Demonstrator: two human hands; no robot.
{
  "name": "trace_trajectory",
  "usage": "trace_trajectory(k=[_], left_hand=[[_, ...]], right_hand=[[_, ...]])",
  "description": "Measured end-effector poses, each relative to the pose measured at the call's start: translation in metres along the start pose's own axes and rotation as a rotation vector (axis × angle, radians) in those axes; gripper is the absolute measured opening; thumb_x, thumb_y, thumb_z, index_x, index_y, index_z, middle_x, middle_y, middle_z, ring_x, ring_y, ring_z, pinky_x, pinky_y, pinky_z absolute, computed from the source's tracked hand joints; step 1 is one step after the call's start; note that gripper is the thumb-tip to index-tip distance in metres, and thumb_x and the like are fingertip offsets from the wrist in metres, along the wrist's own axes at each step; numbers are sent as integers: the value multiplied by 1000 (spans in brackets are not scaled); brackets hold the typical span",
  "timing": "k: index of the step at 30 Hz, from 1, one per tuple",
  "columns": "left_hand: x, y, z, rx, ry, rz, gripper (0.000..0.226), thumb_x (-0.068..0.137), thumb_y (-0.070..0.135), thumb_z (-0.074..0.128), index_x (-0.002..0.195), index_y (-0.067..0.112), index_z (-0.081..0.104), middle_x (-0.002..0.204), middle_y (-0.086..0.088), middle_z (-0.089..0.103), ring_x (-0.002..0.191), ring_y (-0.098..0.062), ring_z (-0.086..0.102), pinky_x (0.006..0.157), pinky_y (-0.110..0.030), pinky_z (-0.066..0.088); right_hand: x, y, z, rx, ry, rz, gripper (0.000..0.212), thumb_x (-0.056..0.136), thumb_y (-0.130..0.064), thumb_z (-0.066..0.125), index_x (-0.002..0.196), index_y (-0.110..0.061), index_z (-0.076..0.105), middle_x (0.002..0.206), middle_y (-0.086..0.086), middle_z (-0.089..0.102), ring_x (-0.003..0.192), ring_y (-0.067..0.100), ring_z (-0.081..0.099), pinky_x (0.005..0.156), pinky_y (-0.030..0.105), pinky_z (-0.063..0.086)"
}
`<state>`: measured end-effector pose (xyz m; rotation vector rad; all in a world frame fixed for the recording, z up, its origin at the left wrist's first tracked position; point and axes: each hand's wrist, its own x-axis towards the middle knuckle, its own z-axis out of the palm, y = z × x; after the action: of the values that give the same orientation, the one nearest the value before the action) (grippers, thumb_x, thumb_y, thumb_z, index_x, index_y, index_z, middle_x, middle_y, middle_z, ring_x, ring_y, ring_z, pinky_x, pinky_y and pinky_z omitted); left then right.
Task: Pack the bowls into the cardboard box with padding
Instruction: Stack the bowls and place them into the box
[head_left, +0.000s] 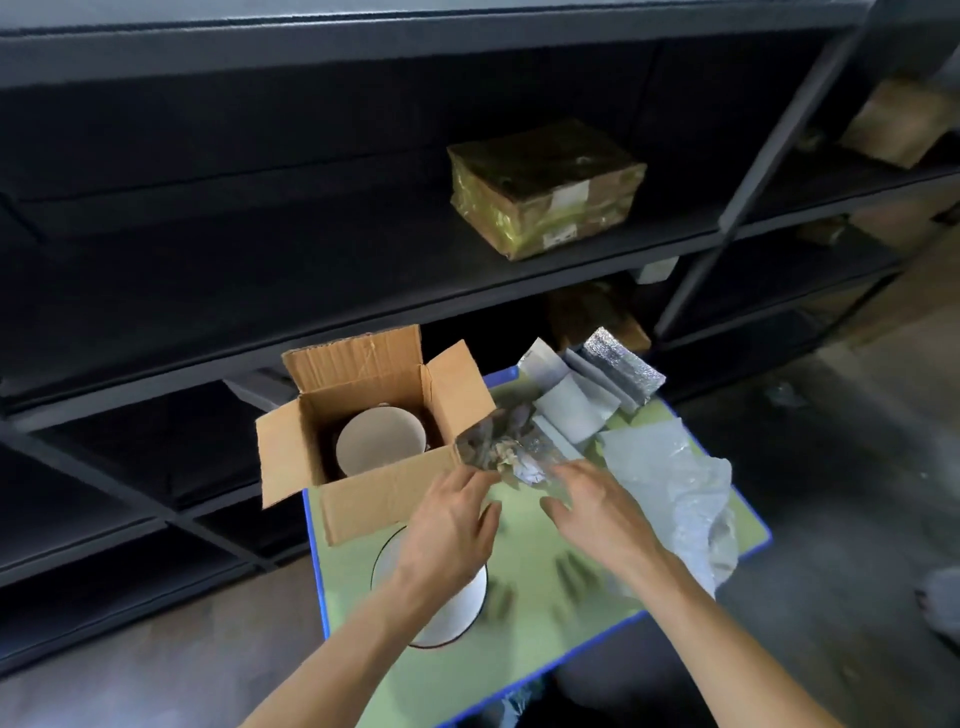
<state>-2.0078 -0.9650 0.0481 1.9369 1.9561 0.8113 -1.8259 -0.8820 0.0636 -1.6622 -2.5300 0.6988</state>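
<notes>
Left grip (452, 519), right grip (597, 514) — fingertips of both at the lower edge of the crumpled silver padding sheet (506, 447); blurred, so pinching or only touching cannot be told. Beyond left grip: open cardboard box (374, 493), bowl (382, 439) inside. Under left wrist — second bowl (441, 618) on counter (545, 618).

Bowl (379, 439) in box (363, 499) — padding (582, 395) right.

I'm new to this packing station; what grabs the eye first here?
An open brown cardboard box on the green table holds a white round bowl. At its near right corner, the left hand and right hand reach a crinkled silver padding sheet. A second white bowl sits under the left forearm.
</notes>
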Motion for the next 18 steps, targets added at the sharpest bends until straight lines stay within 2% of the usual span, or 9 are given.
trace_trajectory(k=[4,10,13,18], left_hand=[[20,24,33,41,-151,61,37,95,27,54,129,15,60,116,-4,62,105,-26,57,91,-31,41],[56,64,78,84,-327,82,46,99,33,47,142,18,46,128,-3,55,118,-23,50,95,-33,44],[73,79,98,148,-384,66,46,99,34,47,141,16,43,128,-4,52,119,-24,48,94,-35,44],[93,90,125,228,-451,12,39,98,32,51,132,14,42,123,-8,53,110,-27,51,87,-38,46]], right_hand=[[-10,48,-4,-1,-1,95,45,96,-35,57,139,-25,50,137,-2,53,128,21,46,98,32,44],[-22,124,-17,-66,-9,264,48,98,-36,54,141,-19,47,139,0,49,130,23,41,97,36,45],[-24,157,-22,-111,-32,306,47,97,-35,53,141,-19,46,138,-1,48,130,23,39,98,37,45],[-20,196,-21,-124,-50,354,55,96,-35,54,146,-22,38,145,-4,40,131,23,34,101,36,42]])
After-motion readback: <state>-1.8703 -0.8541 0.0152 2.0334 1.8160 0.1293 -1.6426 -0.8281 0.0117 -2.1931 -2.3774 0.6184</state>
